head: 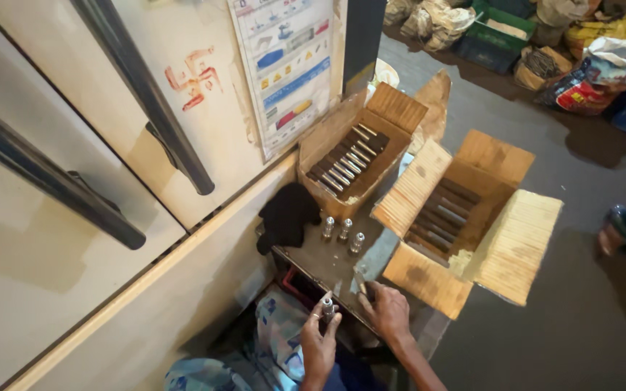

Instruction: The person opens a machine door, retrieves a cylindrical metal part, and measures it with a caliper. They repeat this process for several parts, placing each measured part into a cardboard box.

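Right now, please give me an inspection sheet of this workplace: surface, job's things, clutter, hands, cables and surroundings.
Surface: small dark metal tray, worn, set low beside a cream machine panel.
Job's things: left hand holds one small silver metal part in a fingertip grip; right hand rests on the tray's edge, touching a second metal piece; three more silver parts stand upright on the tray.
Clutter: black cloth at the tray's far corner.
Hands: both bare, both the person's own.
Cables: nothing seen.
Surroundings: two open cardboard boxes, the nearer-panel box with rows of metal pieces, the other box with dark rods; sacks and a green crate on the floor; a poster on the panel.
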The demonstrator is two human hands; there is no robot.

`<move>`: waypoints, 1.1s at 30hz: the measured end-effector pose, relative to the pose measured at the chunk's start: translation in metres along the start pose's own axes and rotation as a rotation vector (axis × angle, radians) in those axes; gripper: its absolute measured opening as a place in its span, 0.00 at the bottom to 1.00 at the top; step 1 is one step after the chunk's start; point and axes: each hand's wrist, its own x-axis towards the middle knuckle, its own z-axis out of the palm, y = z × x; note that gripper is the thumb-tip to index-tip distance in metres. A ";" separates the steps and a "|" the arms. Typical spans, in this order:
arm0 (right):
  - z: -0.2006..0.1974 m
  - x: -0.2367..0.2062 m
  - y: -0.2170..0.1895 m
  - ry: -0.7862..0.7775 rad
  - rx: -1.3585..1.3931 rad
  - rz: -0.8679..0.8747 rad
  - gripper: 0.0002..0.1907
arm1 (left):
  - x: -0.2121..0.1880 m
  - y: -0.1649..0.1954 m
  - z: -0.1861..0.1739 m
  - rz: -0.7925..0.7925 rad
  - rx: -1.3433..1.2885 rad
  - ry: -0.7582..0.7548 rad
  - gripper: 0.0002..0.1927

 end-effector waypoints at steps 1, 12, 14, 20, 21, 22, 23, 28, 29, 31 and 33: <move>0.003 0.002 0.002 -0.066 -0.036 0.064 0.18 | 0.004 -0.004 0.001 -0.045 -0.010 -0.004 0.24; -0.024 0.001 -0.020 -0.121 0.302 -0.052 0.16 | 0.041 0.004 0.036 -0.311 -0.564 -0.005 0.22; -0.030 0.008 -0.026 -0.258 0.261 -0.041 0.21 | 0.046 0.012 0.041 -0.367 -0.652 -0.031 0.21; -0.062 0.060 -0.038 -0.386 0.325 -0.066 0.19 | 0.060 0.038 0.046 -0.403 -0.589 -0.115 0.21; -0.071 0.073 -0.039 -0.441 0.356 -0.063 0.18 | 0.065 0.042 0.046 -0.404 -0.558 -0.125 0.21; -0.078 0.089 -0.039 -0.473 0.341 -0.026 0.17 | 0.072 0.046 0.045 -0.406 -0.527 -0.135 0.22; -0.086 0.106 -0.039 -0.507 0.326 0.012 0.17 | 0.076 0.049 0.042 -0.199 -0.381 -0.123 0.21; -0.087 0.236 -0.035 -0.240 0.103 -0.139 0.17 | 0.107 0.043 0.038 -0.003 0.256 -0.155 0.28; -0.082 0.268 -0.035 -0.219 0.014 -0.150 0.15 | 0.114 0.037 0.040 0.103 0.260 -0.138 0.26; -0.069 0.325 -0.036 -0.147 -0.130 -0.253 0.10 | 0.133 0.020 0.045 0.312 0.269 -0.104 0.25; -0.047 0.369 -0.045 -0.061 -0.240 -0.232 0.09 | 0.150 0.003 0.055 0.350 0.418 -0.069 0.28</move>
